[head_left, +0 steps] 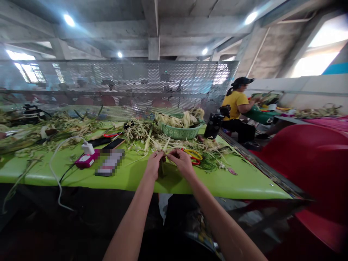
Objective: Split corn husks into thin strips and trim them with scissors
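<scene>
Close together above the green table (136, 177), my left hand (154, 165) and my right hand (180, 160) pinch pale green husk strips (166, 145) between their fingertips. Strip ends stick up over the fingers, and a darker piece hangs below; the exact grip is partly hidden. Just right of my right hand lie yellow and red loops (196, 156), which look like scissor handles. Behind my hands, a green plastic basket (179, 133) is heaped with pale, dry husks (187, 119). Loose husk scraps (138, 129) are spread around the basket.
Left of my hands lie a phone (111, 163), a dark phone (114, 144) and a pink power socket (87, 159) with a white cable. A black container (212, 126) stands right of the basket. A red chair (307, 159) is at right; a person in yellow (235, 103) sits beyond.
</scene>
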The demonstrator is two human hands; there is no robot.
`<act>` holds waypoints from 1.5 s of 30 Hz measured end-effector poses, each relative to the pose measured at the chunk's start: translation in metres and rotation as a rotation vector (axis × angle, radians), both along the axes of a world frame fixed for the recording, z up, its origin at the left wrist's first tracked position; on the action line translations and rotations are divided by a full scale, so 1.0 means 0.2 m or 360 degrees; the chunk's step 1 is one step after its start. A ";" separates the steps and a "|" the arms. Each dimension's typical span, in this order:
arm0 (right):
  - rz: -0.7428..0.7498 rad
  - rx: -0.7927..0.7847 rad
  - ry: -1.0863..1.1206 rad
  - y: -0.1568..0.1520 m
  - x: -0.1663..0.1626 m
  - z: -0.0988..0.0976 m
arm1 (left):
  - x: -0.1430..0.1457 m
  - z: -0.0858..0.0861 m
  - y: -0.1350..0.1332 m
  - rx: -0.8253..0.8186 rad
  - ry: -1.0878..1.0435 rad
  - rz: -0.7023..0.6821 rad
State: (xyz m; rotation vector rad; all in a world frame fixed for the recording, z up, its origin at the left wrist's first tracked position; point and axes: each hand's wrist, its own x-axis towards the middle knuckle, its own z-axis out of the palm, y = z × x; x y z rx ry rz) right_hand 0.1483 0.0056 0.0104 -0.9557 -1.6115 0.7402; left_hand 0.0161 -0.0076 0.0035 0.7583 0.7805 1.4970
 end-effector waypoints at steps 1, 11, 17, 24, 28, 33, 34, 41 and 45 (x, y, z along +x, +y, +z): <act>0.0014 -0.0054 0.0047 0.01 0.00 0.00 | 0.00 0.00 0.00 -0.0020 0.0008 -0.0002; -0.0220 0.0628 -0.0347 -0.08 0.01 0.06 | -0.01 -0.02 0.00 0.0189 0.0617 0.0130; -0.0153 0.0719 -0.0409 -0.08 -0.01 0.07 | -0.01 -0.01 0.00 0.0465 0.0961 0.0123; -0.0322 0.0484 -0.0206 -0.03 0.01 0.04 | 0.01 0.00 -0.02 0.0452 0.1054 -0.0003; -0.0278 0.0253 -0.0043 0.00 0.03 0.03 | 0.02 -0.01 -0.03 0.0426 0.1014 -0.0090; -0.0201 0.0016 0.0044 0.01 0.03 0.03 | 0.02 0.02 -0.04 0.0473 0.1036 -0.0112; -0.0111 -0.0044 0.0082 0.01 0.03 0.03 | 0.01 0.02 -0.04 0.0497 0.1027 -0.0108; 0.0132 -0.0136 0.0400 -0.01 0.01 0.04 | 0.01 0.02 -0.03 0.0415 0.0965 -0.0104; -0.0041 -0.0015 0.0353 -0.02 0.01 0.05 | 0.01 0.02 -0.03 0.0328 0.0928 -0.0053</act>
